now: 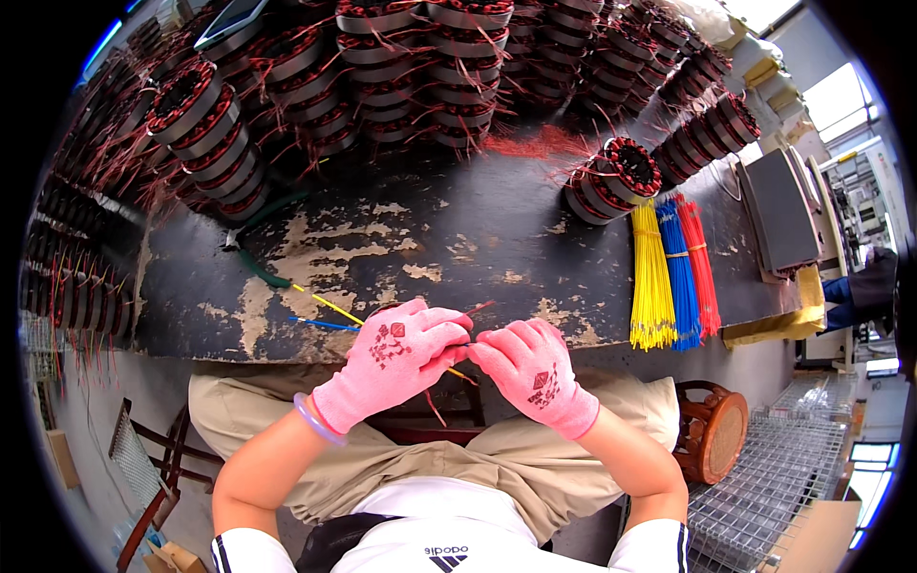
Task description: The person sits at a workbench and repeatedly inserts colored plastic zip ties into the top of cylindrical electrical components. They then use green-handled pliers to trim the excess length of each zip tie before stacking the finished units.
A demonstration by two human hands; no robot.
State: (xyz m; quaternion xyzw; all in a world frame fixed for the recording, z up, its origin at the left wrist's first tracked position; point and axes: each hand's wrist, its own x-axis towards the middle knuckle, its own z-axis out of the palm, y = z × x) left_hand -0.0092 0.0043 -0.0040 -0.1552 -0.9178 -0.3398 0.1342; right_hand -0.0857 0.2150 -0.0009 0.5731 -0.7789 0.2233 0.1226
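Observation:
Both my hands wear pink gloves and meet at the table's front edge. My left hand is closed around thin wires; a yellow wire and a blue wire run out from it to the left. Red wire ends stick out past its fingers, and a yellow end hangs below. My right hand pinches a thin dark wire close to the left fingertips. Whatever lies beneath my left palm is mostly hidden. A dark green sleeve or cord touches the yellow wire's far end.
Stacked motor stators with red wire ends line the back and left of the worn black table. A shorter stator stack stands at right, beside yellow, blue and red wire bundles. A wooden stool is lower right.

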